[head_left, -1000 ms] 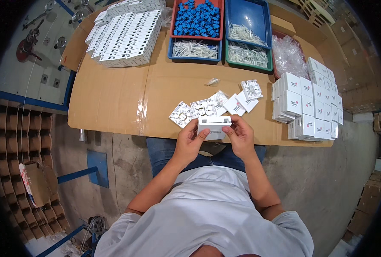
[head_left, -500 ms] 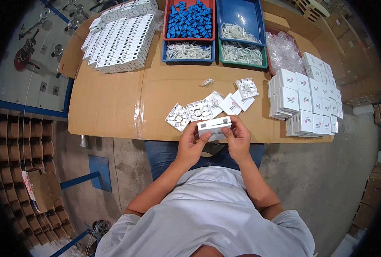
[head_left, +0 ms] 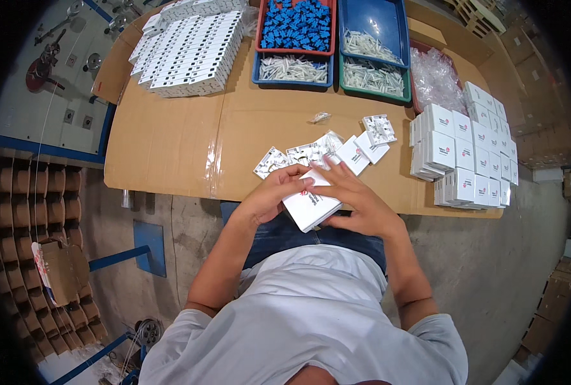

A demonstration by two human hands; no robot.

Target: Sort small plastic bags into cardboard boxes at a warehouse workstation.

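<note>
Box [head_left: 311,206], white, between the hands | left hand [head_left: 271,195] pinching its far-left corner, thumb on top | right hand [head_left: 362,202] half-open, fingers spread at its right | keep left pinch steady, sparing the edges

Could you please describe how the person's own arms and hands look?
The left hand and right hand are bare, without gloves. The forearms are uncovered, with no watch visible. The white T-shirt has short sleeves.
</note>
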